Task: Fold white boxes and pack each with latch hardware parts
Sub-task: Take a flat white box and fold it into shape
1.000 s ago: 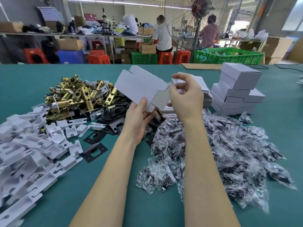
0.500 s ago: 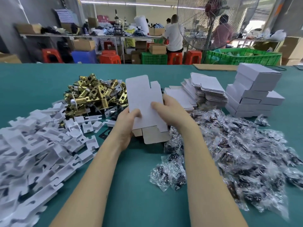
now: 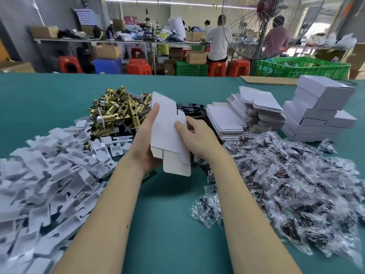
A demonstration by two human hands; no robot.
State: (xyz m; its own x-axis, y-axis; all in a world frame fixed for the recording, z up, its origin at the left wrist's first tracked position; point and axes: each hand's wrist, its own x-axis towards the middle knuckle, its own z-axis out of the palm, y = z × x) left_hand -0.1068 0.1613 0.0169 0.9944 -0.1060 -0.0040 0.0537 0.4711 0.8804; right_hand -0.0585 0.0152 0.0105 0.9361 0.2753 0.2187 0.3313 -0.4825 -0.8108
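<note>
A flat white box blank (image 3: 167, 133) stands nearly upright above the green table, flaps pointing down. My left hand (image 3: 145, 139) holds its left edge, fingers stretched up along the card. My right hand (image 3: 194, 135) grips the right side, thumb on the front face. Behind lie a heap of gold latch bolts (image 3: 118, 111) and black strike plates (image 3: 189, 109). Flat blanks (image 3: 243, 117) are stacked to the right, with folded white boxes (image 3: 320, 111) beyond them.
White cardboard inserts (image 3: 49, 175) cover the left of the table. Clear bags of black screws (image 3: 292, 184) spread across the right. A green crate (image 3: 300, 68) and a large fan (image 3: 264, 26) stand past the far edge, with seated people behind.
The blank came off the flat stack, swung from tilted to nearly upright and dropped closer to me. My left hand shifted to its left edge; my right hand moved onto its right side.
</note>
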